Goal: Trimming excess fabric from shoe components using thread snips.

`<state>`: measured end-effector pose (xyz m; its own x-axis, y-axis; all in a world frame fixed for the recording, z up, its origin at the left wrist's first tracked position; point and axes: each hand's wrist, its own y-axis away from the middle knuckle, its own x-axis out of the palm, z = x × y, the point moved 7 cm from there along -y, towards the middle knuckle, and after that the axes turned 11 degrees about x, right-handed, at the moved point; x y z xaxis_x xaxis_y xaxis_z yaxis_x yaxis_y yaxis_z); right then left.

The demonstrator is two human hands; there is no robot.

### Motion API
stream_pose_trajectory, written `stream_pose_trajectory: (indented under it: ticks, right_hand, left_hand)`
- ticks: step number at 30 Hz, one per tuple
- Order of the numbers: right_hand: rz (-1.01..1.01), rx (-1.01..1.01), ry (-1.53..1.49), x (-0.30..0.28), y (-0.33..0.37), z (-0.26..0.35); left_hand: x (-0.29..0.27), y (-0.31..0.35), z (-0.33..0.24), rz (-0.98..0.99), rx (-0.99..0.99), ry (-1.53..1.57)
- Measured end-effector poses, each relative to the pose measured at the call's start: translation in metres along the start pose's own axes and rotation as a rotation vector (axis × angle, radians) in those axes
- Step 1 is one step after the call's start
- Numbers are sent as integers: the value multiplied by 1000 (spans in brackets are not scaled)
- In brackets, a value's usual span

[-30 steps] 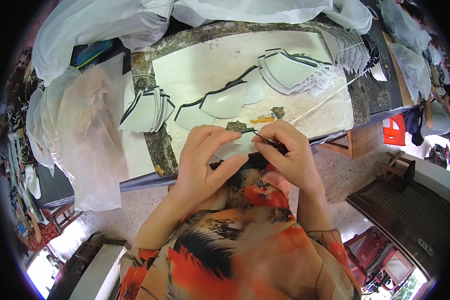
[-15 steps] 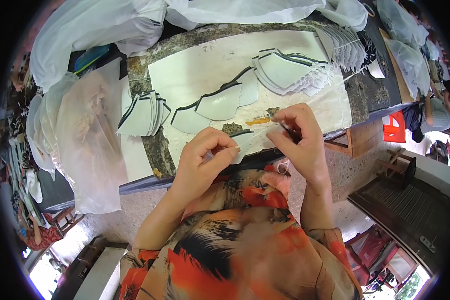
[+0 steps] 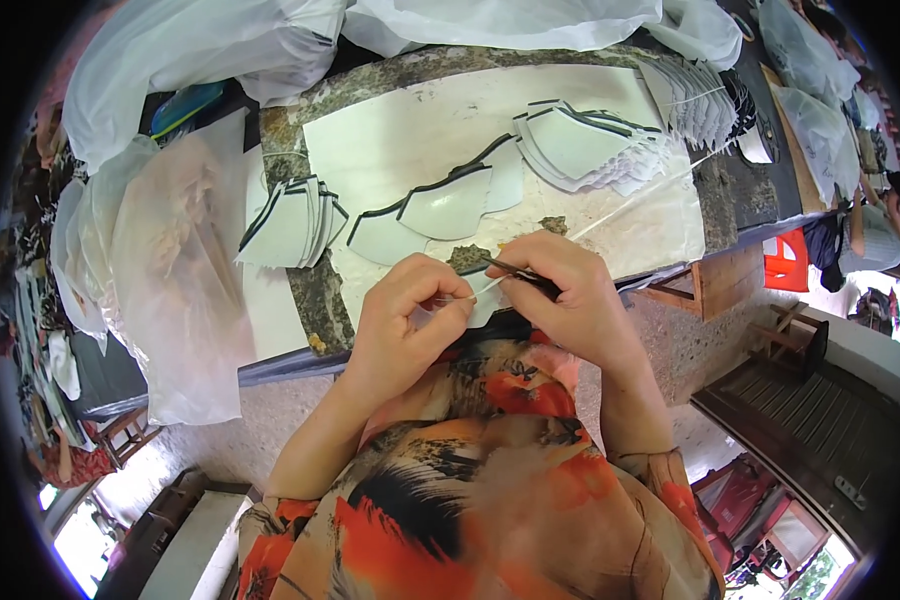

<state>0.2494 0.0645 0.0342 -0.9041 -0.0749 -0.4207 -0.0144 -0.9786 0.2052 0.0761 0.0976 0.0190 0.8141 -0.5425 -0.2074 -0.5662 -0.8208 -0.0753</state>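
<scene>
Head view: right hand (image 3: 572, 297) just swung back beside the left hand (image 3: 402, 312), so both seem on the white piece (image 3: 484, 311) again. Left's pinching it near the counter (image 3: 110, 378) edge, right's gripping a dark tool (image 3: 526, 276), pale strip (image 3: 488, 286) between.

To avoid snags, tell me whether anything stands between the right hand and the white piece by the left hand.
A thin pale strip spans the gap between the left hand and the right hand, in front of the white piece. Besides the right hand's dark tool, nothing else visibly intervenes.
</scene>
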Motion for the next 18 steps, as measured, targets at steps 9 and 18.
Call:
stream_pose_trajectory:
  ticks: [9,18]
  right_hand:
    - [-28,7,-39,10,4,0]
    - [-221,80,-15,-34,12,-10]
  left_hand:
    - [-6,4,-6,-82,108,-213]
    - [-9,13,-32,-148,579,-559]
